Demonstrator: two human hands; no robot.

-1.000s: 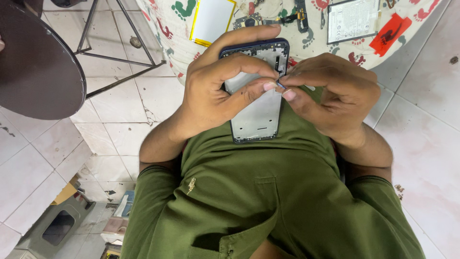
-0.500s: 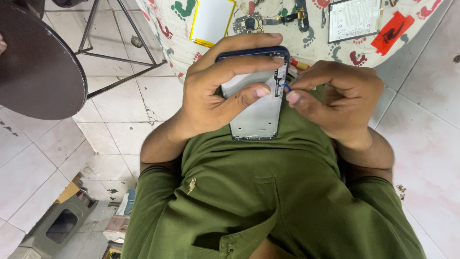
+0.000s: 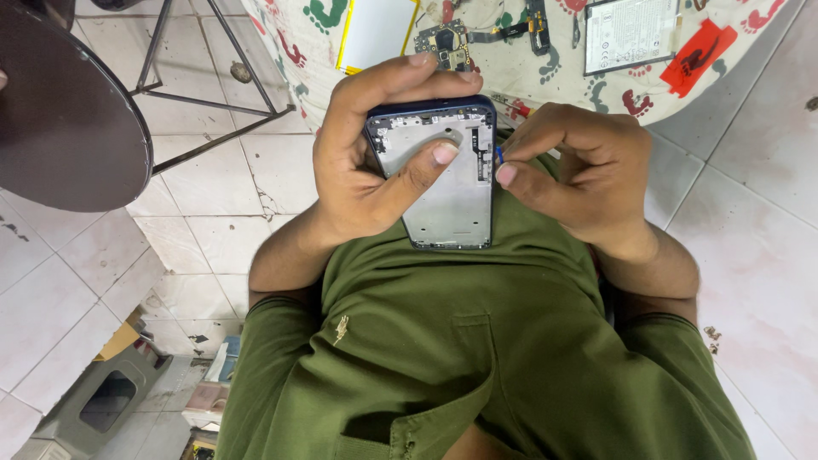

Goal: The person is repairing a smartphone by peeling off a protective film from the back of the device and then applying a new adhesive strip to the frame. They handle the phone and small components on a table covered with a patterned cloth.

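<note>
Tiles [image 3: 213, 213], pale and stained, cover the floor beneath a cloth-covered bench [image 3: 545, 81] printed with footprints. Along its near edge lie a circuit board [image 3: 447, 43], a battery [image 3: 630, 34] and a red sticker [image 3: 703, 55] (a dark round stool [image 3: 60, 111] stands left). The left hand [image 3: 375, 162] grips an opened phone frame [image 3: 447, 175] against the green shirt [image 3: 477, 341]; the right hand [image 3: 579, 170] pinches a small blue tool [image 3: 499, 154] at its edge.

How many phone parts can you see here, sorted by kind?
Phone frame, held in the left hand, with the right hand at its edge: 1
Circuit board: 1
Flat battery: 1
Yellow-edged white panel: 1
Red sticker: 1
Total: 5
</note>
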